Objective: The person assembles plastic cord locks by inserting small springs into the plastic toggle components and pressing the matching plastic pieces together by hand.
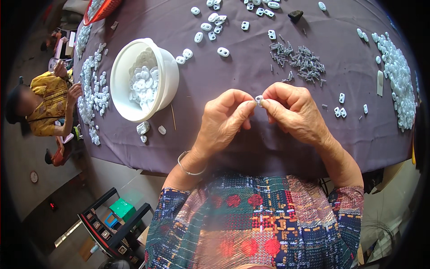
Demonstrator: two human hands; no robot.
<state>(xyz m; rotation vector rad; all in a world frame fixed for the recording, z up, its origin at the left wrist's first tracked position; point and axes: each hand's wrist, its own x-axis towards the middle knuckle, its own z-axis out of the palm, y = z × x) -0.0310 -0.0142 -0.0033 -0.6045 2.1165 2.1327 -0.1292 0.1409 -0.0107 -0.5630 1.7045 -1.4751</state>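
The left hand (223, 119) was near the white tub (169, 76), the right hand (296, 110) farther from it; each pinched between thumb and forefinger, fingertips (267, 103) nearly meeting, forearms (341, 161) slanting inward.

1. A tub (170, 83) is standing on the tablecloth (201, 76), left of the left hand (226, 119); caps (144, 87) are lying inside it.
2. Springs (308, 65) are lying in a pile beyond the right hand (295, 110).
3. A stone (295, 16) is resting behind them.
4. A heap of pieces (395, 80) is lying along the right edge.
5. A small part (259, 99) is sitting between both hands' fingertips.
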